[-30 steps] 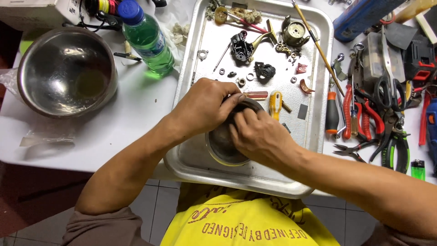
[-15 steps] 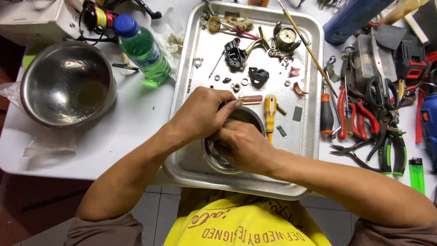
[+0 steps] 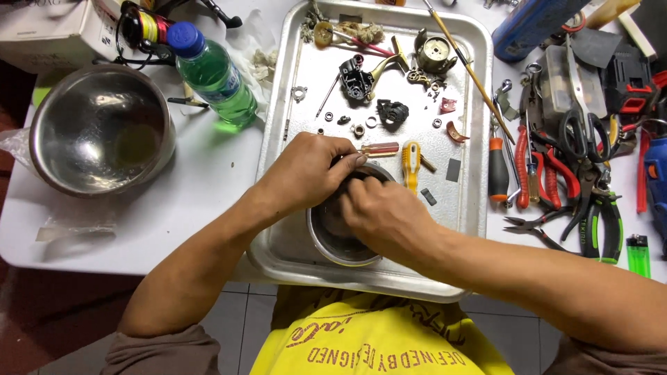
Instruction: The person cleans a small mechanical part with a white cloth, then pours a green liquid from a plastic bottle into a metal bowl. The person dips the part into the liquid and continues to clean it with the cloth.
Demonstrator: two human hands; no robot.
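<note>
Both hands are working together over a small round metal bowl (image 3: pixel 332 236) that is sitting at the near end of a rectangular metal tray (image 3: pixel 292 250), close to the near edge of the white worktop (image 3: pixel 201 187). The left hand (image 3: pixel 306 170) is curling over the bowl's far rim, its fingers clenched on a small dark part (image 3: pixel 361 178) that is mostly hidden, so its kind cannot be told. The right hand (image 3: pixel 383 212) is pressing in from the near right side, fingertips pinched against the same dark part, the two hands touching. Just beyond the hands, a small red-handled screwdriver (image 3: pixel 379 148) and a yellow-handled screwdriver (image 3: pixel 411 161) are lying on the tray, and farther up, small washers, a black reel frame (image 3: pixel 357 80) and a brass-coloured gear housing (image 3: pixel 435 54) are lying scattered toward the tray's far end. A thin brush (image 3: pixel 472 73) is lying slantwise across the tray's far right corner. Left of the tray, a green plastic bottle with a blue cap (image 3: pixel 212 73) is lying tilted, and a large steel bowl (image 3: pixel 101 132) is sitting near the left edge of the worktop. Along the right edge, red-handled pliers (image 3: pixel 535 167), scissors (image 3: pixel 587 135) and a green lighter (image 3: pixel 638 253) are lying in a heap of tools.
</note>
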